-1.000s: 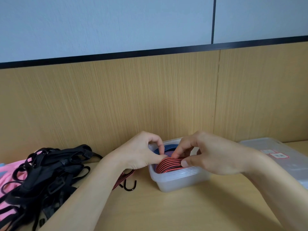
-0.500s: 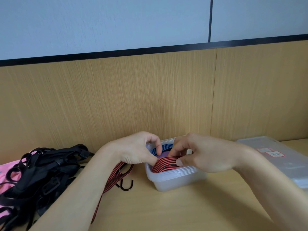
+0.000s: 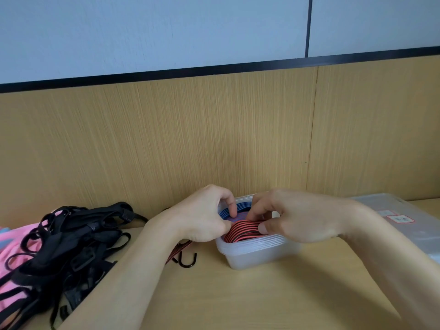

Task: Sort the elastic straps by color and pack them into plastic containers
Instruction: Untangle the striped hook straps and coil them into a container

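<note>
At the back of the counter (image 3: 262,296), close to the wood-panelled wall, a clear plastic container (image 3: 257,257) holds a coiled red-and-black strap (image 3: 242,231) at its near side and a blue strap (image 3: 242,207) behind it. The left hand (image 3: 202,217) has its fingers (image 3: 232,206) curled over the left rim, pinching the red-and-black strap where it enters the tub. The right hand (image 3: 302,220) grips the coil from the other side, with the thumb (image 3: 264,227) pressing on the top turns and the other fingers curled down inside.

The strap's tail runs out under the left wrist, and its black hook (image 3: 188,259) lies on the counter just beside the container, so the coiling looks unfinished.

The main risk is spring-back. The elastic coil stands proud of the rim and seems held only by pressure from both hands, so easing either grip could let the turns unwind and spill out. Pulling in the tail could drag the hook against the container wall and tip or slide the light tub. Two colours share this container, so the sorting may end up mixed unless that is intended. The hook could also snag the heap of black straps (image 3: 71,239) lying on pink fabric (image 3: 14,244) nearby to the left. A flat clear lidded box (image 3: 409,225) sits apart to the right.
</note>
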`<act>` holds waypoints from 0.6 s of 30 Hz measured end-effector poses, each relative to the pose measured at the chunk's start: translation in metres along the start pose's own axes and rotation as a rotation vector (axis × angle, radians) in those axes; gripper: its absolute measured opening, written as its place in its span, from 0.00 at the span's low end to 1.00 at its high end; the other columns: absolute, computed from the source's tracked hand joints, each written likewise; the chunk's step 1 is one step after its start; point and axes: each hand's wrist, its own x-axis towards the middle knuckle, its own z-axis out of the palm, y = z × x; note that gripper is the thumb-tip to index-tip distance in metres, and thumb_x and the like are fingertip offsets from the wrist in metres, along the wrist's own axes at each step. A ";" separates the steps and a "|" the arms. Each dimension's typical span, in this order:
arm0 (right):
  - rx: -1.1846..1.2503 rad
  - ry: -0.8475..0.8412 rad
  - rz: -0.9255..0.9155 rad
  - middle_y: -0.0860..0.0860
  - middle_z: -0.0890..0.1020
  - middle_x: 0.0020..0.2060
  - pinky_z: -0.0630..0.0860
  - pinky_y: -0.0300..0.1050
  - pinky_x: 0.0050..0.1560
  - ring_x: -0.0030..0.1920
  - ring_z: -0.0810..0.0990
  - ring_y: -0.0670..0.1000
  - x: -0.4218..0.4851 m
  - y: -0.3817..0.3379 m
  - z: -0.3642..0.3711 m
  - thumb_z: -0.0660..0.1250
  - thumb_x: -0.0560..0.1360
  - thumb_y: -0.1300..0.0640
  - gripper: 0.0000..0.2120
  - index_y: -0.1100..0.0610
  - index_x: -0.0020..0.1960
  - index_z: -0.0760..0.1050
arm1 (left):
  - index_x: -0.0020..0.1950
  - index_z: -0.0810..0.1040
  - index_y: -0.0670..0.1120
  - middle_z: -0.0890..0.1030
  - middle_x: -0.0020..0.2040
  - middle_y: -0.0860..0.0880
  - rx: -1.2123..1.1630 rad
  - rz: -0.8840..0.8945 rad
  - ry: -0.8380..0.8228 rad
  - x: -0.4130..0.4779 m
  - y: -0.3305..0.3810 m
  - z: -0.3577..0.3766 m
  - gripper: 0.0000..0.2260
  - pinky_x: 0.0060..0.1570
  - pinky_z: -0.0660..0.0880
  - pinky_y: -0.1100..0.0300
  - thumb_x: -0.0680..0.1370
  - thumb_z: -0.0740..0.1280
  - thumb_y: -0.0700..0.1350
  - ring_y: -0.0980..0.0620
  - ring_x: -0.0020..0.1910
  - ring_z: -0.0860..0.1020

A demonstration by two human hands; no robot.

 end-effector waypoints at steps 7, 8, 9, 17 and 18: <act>-0.105 0.000 0.059 0.44 0.82 0.46 0.73 0.38 0.45 0.45 0.78 0.43 0.006 -0.011 0.002 0.67 0.79 0.55 0.09 0.45 0.54 0.83 | 0.44 0.78 0.54 0.77 0.43 0.53 -0.038 0.009 0.068 -0.002 -0.005 0.006 0.07 0.35 0.71 0.61 0.75 0.73 0.43 0.55 0.35 0.75; -0.105 0.023 0.066 0.44 0.83 0.44 0.74 0.37 0.43 0.44 0.78 0.42 0.008 -0.011 0.003 0.68 0.78 0.55 0.08 0.44 0.53 0.83 | 0.45 0.78 0.53 0.77 0.41 0.54 -0.065 0.010 0.054 -0.002 -0.006 0.006 0.06 0.34 0.71 0.61 0.75 0.73 0.43 0.56 0.33 0.74; -0.091 0.055 0.070 0.44 0.83 0.42 0.75 0.37 0.42 0.43 0.79 0.42 0.009 -0.011 0.004 0.70 0.76 0.55 0.07 0.44 0.50 0.84 | 0.45 0.78 0.51 0.77 0.38 0.54 -0.098 0.011 0.028 -0.002 -0.007 0.005 0.06 0.34 0.70 0.62 0.76 0.74 0.43 0.57 0.31 0.72; 0.134 0.049 0.066 0.44 0.82 0.33 0.71 0.31 0.34 0.31 0.76 0.38 0.017 0.001 -0.003 0.79 0.71 0.57 0.07 0.51 0.42 0.82 | 0.53 0.82 0.43 0.82 0.41 0.56 -0.418 -0.058 -0.169 -0.006 -0.010 -0.008 0.15 0.50 0.70 0.62 0.77 0.72 0.54 0.59 0.42 0.78; 0.126 0.035 0.069 0.44 0.82 0.33 0.71 0.31 0.33 0.30 0.76 0.38 0.019 0.001 -0.004 0.79 0.71 0.57 0.07 0.51 0.41 0.82 | 0.52 0.82 0.45 0.81 0.38 0.59 -0.372 -0.053 -0.162 -0.006 -0.010 -0.006 0.14 0.47 0.69 0.63 0.76 0.74 0.55 0.61 0.40 0.77</act>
